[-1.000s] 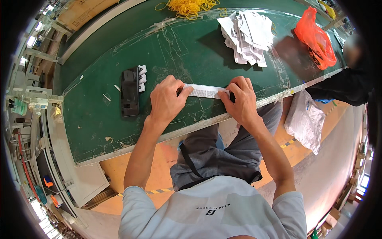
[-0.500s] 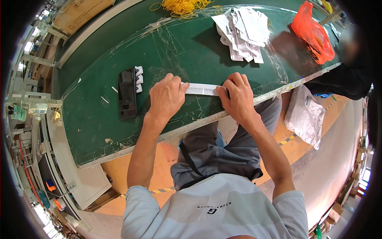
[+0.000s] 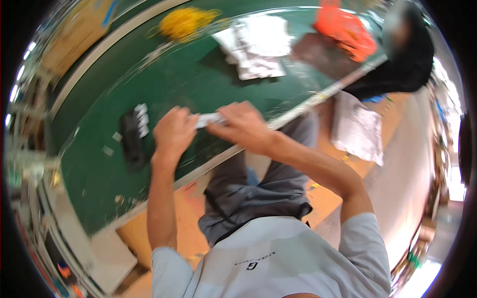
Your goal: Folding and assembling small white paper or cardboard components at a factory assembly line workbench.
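Observation:
Over the green table, my left hand (image 3: 174, 130) and my right hand (image 3: 242, 127) are both closed on a narrow white strip of folded paper (image 3: 204, 120). Each hand grips one end, and only a short stretch shows between the fingers. Motion smears the fingertips. To the left of my left hand lies a long black object (image 3: 131, 141), its kind unclear in the blur. Small white folded pieces (image 3: 142, 120) stand along its right side.
A stack of white papers (image 3: 258, 44) lies farther back, near yellow bands (image 3: 184, 24) and a red plastic bag (image 3: 345, 31). A dark-clothed person (image 3: 410, 64) is at the far right. A clear-wrapped pale package (image 3: 355, 126) sits beyond the table edge (image 3: 328, 94).
My hands have come closer together, so less of the paper strip shows between them. The whole view has shifted and turned, with the table contents now farther left.

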